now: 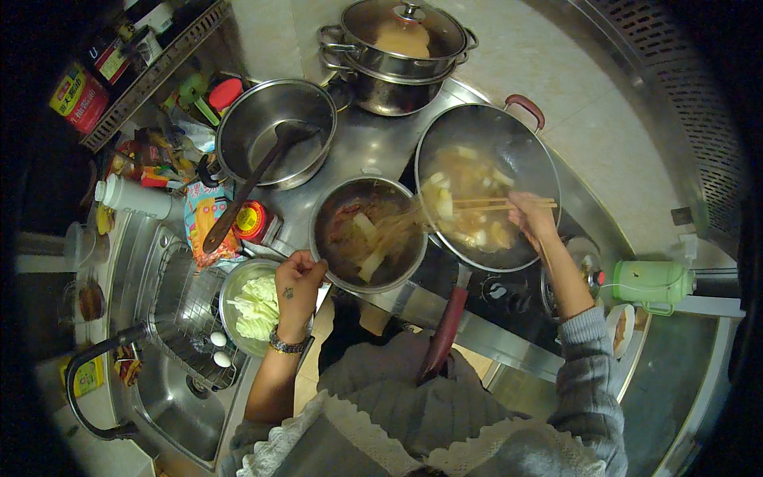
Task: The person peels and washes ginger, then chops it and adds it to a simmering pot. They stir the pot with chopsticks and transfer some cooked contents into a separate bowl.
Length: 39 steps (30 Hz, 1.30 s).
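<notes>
My right hand [532,216] grips a pair of wooden chopsticks [494,207] over a large wok [528,163] holding pale vegetable pieces in brownish broth. A strand of noodles [407,224] stretches between the wok and a steel bowl [319,213] left of it. In the bowl lie more noodles, pale chunks and some reddish bits. My left hand [299,285] pinches the bowl's near left rim. Below that hand, a bowl of torn cabbage leaves [257,308] is partly covered by my wrist.
A steel pot [314,95] with a dark wooden ladle [254,183] stands at the back left, near a lidded steamer pot [381,91]. The wok's red-brown handle [445,330] points toward me. Left is a sink [179,421] with a wire rack and two eggs [220,350]. A green container [652,284] sits right.
</notes>
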Tool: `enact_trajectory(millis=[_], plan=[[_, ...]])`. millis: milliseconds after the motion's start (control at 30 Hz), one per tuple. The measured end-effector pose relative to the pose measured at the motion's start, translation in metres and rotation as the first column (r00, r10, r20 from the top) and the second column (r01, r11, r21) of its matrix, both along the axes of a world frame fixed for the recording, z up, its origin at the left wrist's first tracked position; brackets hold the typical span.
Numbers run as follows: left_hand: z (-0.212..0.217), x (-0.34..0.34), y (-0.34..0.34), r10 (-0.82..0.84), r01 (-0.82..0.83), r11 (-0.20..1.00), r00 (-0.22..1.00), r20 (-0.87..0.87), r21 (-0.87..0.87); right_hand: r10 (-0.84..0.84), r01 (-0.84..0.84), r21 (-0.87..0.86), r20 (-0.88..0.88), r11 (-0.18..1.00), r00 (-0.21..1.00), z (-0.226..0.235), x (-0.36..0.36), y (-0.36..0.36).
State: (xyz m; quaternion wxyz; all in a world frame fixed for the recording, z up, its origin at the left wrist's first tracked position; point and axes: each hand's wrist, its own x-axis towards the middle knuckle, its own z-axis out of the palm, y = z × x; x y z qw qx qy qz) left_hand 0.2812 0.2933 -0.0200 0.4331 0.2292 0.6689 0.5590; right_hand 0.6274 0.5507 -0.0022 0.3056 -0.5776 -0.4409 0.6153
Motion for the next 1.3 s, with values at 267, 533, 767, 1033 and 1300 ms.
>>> enact_trajectory(millis=[267, 533, 767, 1033, 1300], plan=[[0.0, -0.003, 0.003, -0.016, 0.017, 1.0, 0.999, -0.045, 0.008, -0.097, 0.096, -0.014, -0.141, 0.995, 0.985, 0.006, -0.005, -0.028], [0.003, -0.003, 0.003, -0.023, 0.022, 1.0, 0.995, -0.095, -0.014, -0.164, 0.174, 0.026, -0.214, 0.984, 0.963, 0.032, -0.012, -0.05], [0.004, -0.003, 0.006, -0.007, 0.005, 0.999, 0.998, -0.055, -0.038, -0.048, 0.059, 0.179, -0.066, 0.982, 0.997, 0.061, -0.065, -0.083], [0.005, -0.003, 0.006, 0.009, -0.009, 1.0, 0.998, 0.056, -0.003, 0.038, -0.09, 0.423, 0.129, 0.902, 0.991, 0.087, -0.037, -0.087], [0.005, -0.006, 0.006, -0.014, 0.014, 1.0, 1.0, 0.007, -0.012, -0.194, 0.076, 0.333, 0.335, 0.94, 0.922, 0.072, 0.078, 0.016]])
